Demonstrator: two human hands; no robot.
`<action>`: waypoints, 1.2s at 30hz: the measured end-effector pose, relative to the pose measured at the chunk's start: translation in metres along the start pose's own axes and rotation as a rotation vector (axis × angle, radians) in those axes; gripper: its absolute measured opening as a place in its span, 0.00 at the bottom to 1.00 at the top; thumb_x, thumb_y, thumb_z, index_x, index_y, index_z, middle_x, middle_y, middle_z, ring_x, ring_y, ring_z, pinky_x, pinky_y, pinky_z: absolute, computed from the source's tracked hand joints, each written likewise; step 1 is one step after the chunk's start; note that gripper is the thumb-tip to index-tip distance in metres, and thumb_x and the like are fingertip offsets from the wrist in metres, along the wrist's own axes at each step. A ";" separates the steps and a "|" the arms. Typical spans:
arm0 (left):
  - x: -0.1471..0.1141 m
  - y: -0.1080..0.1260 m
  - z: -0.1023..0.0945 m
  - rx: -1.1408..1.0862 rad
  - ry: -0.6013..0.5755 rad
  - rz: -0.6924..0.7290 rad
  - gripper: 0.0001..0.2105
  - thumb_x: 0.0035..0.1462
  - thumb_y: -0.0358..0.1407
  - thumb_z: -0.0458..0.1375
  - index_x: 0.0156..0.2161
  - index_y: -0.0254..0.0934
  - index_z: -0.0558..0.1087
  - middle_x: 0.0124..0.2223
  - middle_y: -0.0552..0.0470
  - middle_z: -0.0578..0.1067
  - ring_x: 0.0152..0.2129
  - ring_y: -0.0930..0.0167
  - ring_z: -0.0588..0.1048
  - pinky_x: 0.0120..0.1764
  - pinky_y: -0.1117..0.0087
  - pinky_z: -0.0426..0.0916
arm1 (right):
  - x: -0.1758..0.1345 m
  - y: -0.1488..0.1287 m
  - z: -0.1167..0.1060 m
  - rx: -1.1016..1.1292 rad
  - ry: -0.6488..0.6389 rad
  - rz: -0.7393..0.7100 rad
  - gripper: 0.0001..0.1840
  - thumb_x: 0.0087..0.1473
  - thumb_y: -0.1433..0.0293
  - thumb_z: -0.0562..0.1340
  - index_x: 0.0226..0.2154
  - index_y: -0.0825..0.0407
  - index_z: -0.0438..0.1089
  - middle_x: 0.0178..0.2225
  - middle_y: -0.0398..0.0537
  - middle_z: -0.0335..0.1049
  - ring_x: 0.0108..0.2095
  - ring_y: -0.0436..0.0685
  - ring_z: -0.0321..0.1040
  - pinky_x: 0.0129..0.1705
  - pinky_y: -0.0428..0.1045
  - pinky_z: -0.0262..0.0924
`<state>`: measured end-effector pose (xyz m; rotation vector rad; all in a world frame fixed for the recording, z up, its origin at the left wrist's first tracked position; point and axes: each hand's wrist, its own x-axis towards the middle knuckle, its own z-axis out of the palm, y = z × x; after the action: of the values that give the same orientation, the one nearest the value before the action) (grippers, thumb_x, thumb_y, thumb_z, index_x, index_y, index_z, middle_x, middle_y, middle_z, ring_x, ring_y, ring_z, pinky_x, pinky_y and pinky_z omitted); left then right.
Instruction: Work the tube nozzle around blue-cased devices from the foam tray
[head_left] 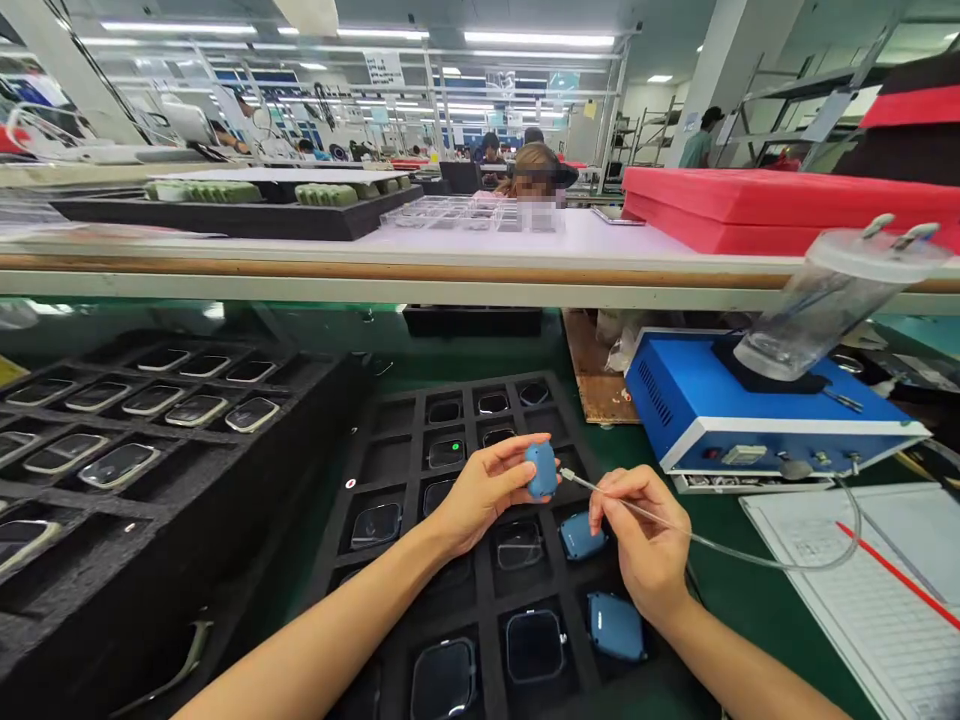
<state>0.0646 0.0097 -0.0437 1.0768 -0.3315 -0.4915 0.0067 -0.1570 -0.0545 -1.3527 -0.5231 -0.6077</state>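
Note:
My left hand (474,492) pinches a small blue rounded case (541,472) on its edge, above a black foam tray (489,622). My right hand (649,545) grips a thin clear tube (757,563) between thumb and fingers. The tube's pale tip points at the case's right side; whether it touches cannot be made out. Below my hands, a blue case (583,537) and another blue case (616,627) lie in the tray's right column. Dark square watch-like units, such as a unit (535,645), fill several other pockets. One unit (445,453) shows a green light.
A blue machine box (780,400) at right joins the tube and carries a clear cylinder (802,310). Papers (892,620) with a red pen (900,575) lie before it. Another foam tray (225,520) stands left. A shelf edge (450,285) crosses ahead; people sit beyond.

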 end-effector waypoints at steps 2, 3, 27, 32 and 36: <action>-0.001 0.000 0.001 -0.028 -0.006 -0.036 0.23 0.51 0.38 0.60 0.52 0.33 0.66 0.42 0.41 0.70 0.36 0.69 0.72 0.36 0.70 0.69 | -0.002 0.000 -0.001 -0.032 -0.007 -0.020 0.04 0.57 0.77 0.52 0.34 0.55 0.60 0.24 0.45 0.57 0.26 0.44 0.59 0.25 0.41 0.56; -0.001 0.001 0.001 -0.032 -0.005 -0.052 0.23 0.51 0.39 0.60 0.52 0.32 0.67 0.41 0.41 0.70 0.35 0.68 0.72 0.34 0.72 0.69 | -0.003 0.000 -0.001 -0.055 -0.015 -0.012 0.05 0.57 0.77 0.51 0.35 0.55 0.61 0.24 0.45 0.59 0.26 0.44 0.59 0.25 0.41 0.56; -0.003 -0.001 0.011 0.081 0.001 -0.186 0.22 0.59 0.49 0.42 0.38 0.29 0.63 0.28 0.53 0.57 0.13 0.84 0.48 0.15 0.81 0.42 | -0.009 -0.004 -0.005 0.047 -0.214 0.127 0.04 0.57 0.76 0.51 0.32 0.56 0.60 0.20 0.43 0.60 0.20 0.44 0.56 0.21 0.39 0.52; -0.003 -0.007 0.024 0.045 0.034 -0.238 0.17 0.61 0.47 0.39 0.36 0.32 0.57 0.25 0.55 0.56 0.12 0.84 0.47 0.14 0.82 0.43 | -0.008 -0.004 -0.005 -0.027 -0.225 0.128 0.04 0.56 0.77 0.52 0.32 0.56 0.60 0.21 0.44 0.61 0.21 0.45 0.58 0.23 0.41 0.53; -0.004 -0.010 0.032 0.050 0.030 -0.251 0.16 0.62 0.45 0.37 0.35 0.32 0.56 0.23 0.56 0.53 0.12 0.84 0.46 0.14 0.82 0.42 | -0.006 -0.005 -0.004 -0.073 -0.210 0.136 0.04 0.56 0.78 0.52 0.31 0.56 0.60 0.21 0.44 0.62 0.21 0.45 0.58 0.22 0.42 0.54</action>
<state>0.0434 -0.0163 -0.0390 1.1798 -0.1837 -0.6927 -0.0012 -0.1607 -0.0554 -1.5179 -0.5764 -0.3782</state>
